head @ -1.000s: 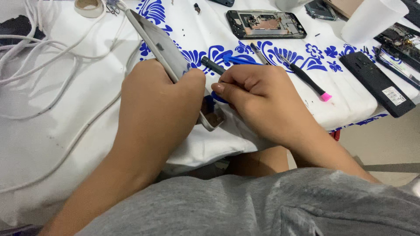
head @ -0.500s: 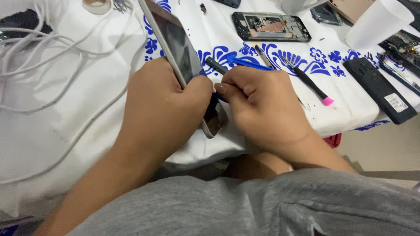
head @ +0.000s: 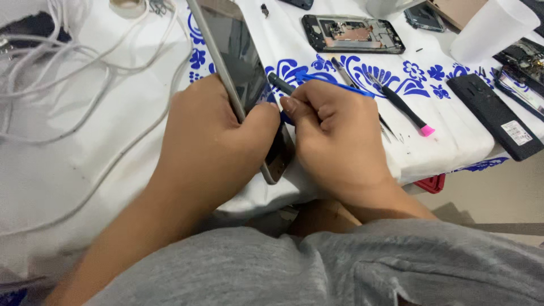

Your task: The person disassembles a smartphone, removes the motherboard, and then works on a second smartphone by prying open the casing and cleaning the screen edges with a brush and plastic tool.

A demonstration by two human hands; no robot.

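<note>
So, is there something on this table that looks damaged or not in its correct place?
Yes. An opened phone lies at the far edge with its back cover off and its inner parts bare. White cables sprawl in a tangle on the left. The left hand holds another phone tilted on its edge while the right hand works a blue tool against it.

White cables point(head: 68, 90), opened phone point(head: 352, 34) (upper table) — white cup point(head: 492, 29), black battery point(head: 494, 114).

Bare white cloth point(head: 73, 170) lies open left of the left hand point(head: 209, 141), crossed only by loose white cables point(head: 85, 113). Right of the right hand point(head: 340, 141), a pink-tipped black brush point(head: 403, 107) and flat black battery point(head: 494, 116) crowd the table edge.
</note>
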